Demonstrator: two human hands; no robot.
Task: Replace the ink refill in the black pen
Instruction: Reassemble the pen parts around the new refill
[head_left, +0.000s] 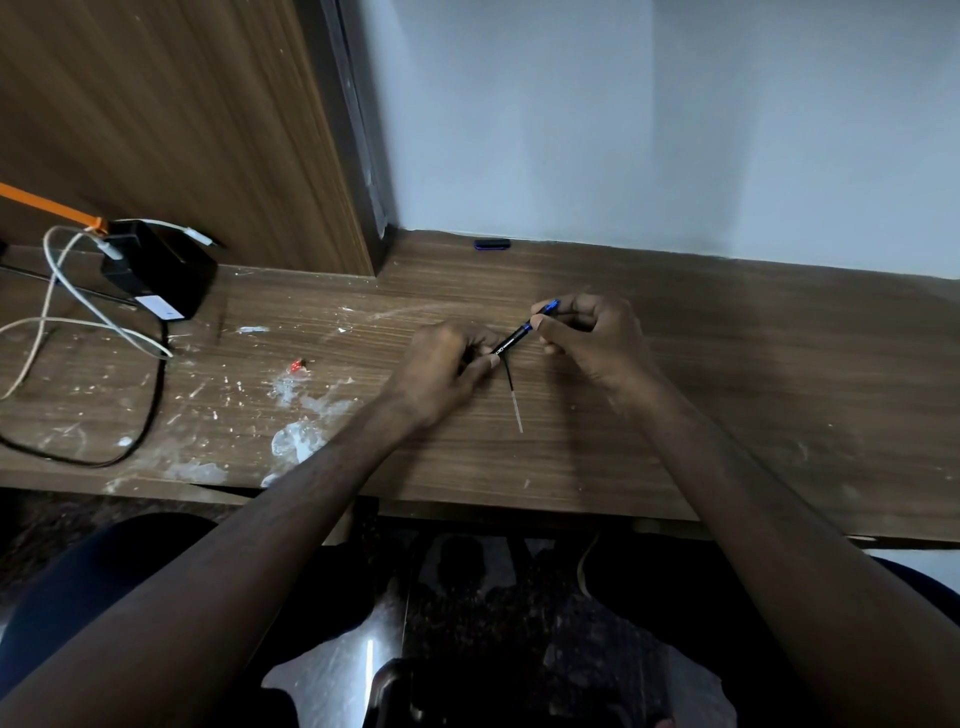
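Note:
The black pen (511, 341) with blue trim is held slanted above the wooden desk (727, 374), between both hands. My left hand (441, 369) pinches its lower end. Its upper, blue end is gripped by the fingers of my right hand (592, 332). A thin ink refill (513, 397), dark at the top and pale at the bottom, lies on the desk just below the pen, between my wrists. A small dark pen cap (492, 243) with a blue edge rests against the wall at the back of the desk.
A black power adapter (156, 270) with white cables (67, 291) and a black cord sits at the left. White paint smears (296, 441) and a small red scrap (297, 366) mark the desk's left half. A wooden panel (182, 130) rises behind.

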